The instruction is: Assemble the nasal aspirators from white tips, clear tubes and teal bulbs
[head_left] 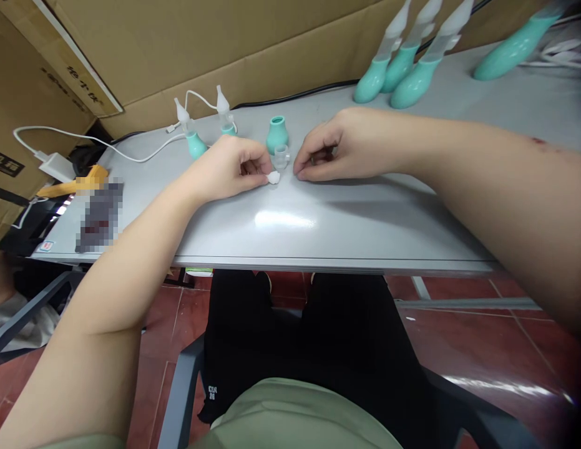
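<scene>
My left hand [238, 165] is closed, its fingertips pinching a small white piece [273, 178] just over the grey tabletop. A clear plastic connector [281, 156] stands beside those fingertips. Directly behind the connector is an open-topped teal bulb [277, 134], upright. To its right, my right hand [325, 149] rests low at the table with thumb and finger brought together; anything between them is hidden. Behind my left hand stand two teal bulbs with white tips, one bulb [195, 143] plainly visible and the other [228, 130] partly covered by the hand.
Several assembled teal bulb aspirators [414, 84] stand at the back right, another [515, 50] farther right. White cables, a charger [60, 167], a yellow tool [79, 182] and a blurred dark object [100, 215] occupy the left. Cardboard [201, 50] walls the back. Another person's arm [0, 277] shows at far left.
</scene>
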`<state>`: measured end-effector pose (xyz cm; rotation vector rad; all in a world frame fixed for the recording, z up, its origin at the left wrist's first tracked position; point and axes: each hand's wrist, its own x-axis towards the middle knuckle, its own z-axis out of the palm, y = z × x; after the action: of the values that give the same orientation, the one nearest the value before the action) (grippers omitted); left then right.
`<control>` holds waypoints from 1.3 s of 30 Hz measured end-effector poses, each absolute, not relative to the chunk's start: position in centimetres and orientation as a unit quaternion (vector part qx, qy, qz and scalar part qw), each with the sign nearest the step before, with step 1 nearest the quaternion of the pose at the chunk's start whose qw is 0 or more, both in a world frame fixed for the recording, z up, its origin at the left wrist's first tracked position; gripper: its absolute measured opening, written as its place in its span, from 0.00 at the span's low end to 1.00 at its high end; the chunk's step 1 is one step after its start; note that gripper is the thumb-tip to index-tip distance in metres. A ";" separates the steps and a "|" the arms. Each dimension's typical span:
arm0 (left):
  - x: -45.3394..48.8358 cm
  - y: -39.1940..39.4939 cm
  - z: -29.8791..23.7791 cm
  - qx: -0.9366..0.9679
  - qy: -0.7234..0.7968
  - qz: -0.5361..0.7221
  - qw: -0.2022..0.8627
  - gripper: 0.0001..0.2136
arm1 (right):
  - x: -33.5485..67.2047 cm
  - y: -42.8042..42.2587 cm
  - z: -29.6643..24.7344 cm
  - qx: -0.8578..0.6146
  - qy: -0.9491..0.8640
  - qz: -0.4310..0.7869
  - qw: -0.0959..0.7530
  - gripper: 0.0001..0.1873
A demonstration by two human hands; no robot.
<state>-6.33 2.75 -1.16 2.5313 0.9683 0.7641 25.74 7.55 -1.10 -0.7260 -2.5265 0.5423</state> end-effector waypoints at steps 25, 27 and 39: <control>-4.6 3.7 -1.9 0.776 0.372 0.455 0.229 0.11 | 21.8 3.9 -0.5 -0.174 -0.718 0.413 0.533 0.17; -4.6 3.5 -1.8 0.785 0.377 0.443 0.212 0.11 | 21.7 4.0 -0.6 -0.172 -0.714 0.418 0.535 0.12; -5.3 4.2 -2.5 0.820 0.352 0.394 0.220 0.21 | 21.8 3.9 -0.6 -0.220 -0.708 0.438 0.508 0.12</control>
<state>-5.25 4.16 -2.50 2.2687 0.9742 1.0896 21.85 3.89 -0.65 -0.5306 -1.7070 1.0567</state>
